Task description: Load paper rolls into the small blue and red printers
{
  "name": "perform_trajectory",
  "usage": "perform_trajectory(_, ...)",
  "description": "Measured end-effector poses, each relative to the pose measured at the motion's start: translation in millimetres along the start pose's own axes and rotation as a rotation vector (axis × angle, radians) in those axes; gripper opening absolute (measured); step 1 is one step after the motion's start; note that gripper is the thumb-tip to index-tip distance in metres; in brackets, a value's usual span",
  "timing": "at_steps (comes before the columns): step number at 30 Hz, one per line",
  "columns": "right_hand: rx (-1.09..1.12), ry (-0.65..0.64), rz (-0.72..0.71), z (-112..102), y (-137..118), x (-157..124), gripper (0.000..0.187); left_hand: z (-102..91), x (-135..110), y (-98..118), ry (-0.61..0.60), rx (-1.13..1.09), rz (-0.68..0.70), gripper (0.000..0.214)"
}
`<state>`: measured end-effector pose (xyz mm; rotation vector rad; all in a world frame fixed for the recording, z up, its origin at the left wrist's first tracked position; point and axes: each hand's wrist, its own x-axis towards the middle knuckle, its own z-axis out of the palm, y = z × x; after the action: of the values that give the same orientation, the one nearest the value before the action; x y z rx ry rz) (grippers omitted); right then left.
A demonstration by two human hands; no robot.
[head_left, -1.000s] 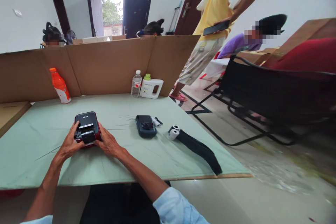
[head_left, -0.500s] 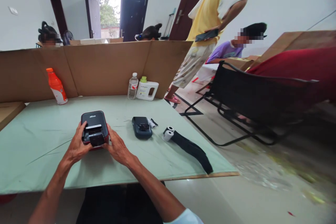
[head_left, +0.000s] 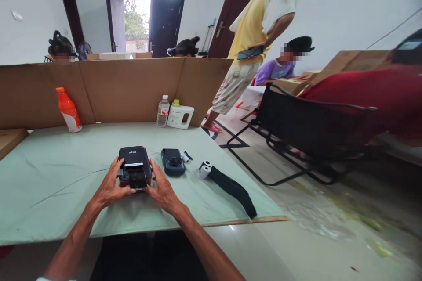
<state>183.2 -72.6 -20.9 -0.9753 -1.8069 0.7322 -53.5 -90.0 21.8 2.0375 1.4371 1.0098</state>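
A small black and red label printer (head_left: 134,167) sits on the pale green table (head_left: 49,171) in front of me. My left hand (head_left: 110,185) grips its left side, fingers curled against it. My right hand (head_left: 161,188) holds its right side, thumb near the black front flap. A second dark blue printer (head_left: 172,161) lies just to the right. Beyond it are two white paper rolls (head_left: 204,169) at the end of a long black strap (head_left: 232,188).
Cardboard walls (head_left: 132,88) fence the table's back. An orange bottle (head_left: 68,110), a clear water bottle (head_left: 162,111) and a white jug (head_left: 180,115) stand along them. A black chair (head_left: 306,131) and several people are on the right.
The printer and both hands sit further right in view as the camera turned; my hands kept their hold on it.
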Motion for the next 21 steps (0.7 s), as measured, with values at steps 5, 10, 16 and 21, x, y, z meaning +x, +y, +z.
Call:
perform_trajectory(5,-0.07,0.024,-0.112,-5.9,-13.4,12.2,0.082,-8.0,-5.5,-2.0,-0.042,0.024,0.009,0.114)
perform_trajectory(10,-0.096,-0.007,-0.13,-8.0,-14.1,18.5,0.064,-6.7,-7.1,-2.2,-0.042,0.085,0.026,0.103)
perform_trajectory(16,-0.092,0.012,-0.069,-7.2,-15.0,39.4,0.035,-10.8,-6.8,2.4,-0.007,0.073,0.047,0.09)
perform_trajectory(21,-0.115,0.042,-0.099,-4.1,-12.4,51.7,0.026,-13.8,-4.7,2.7,-0.029,0.027,0.025,0.075)
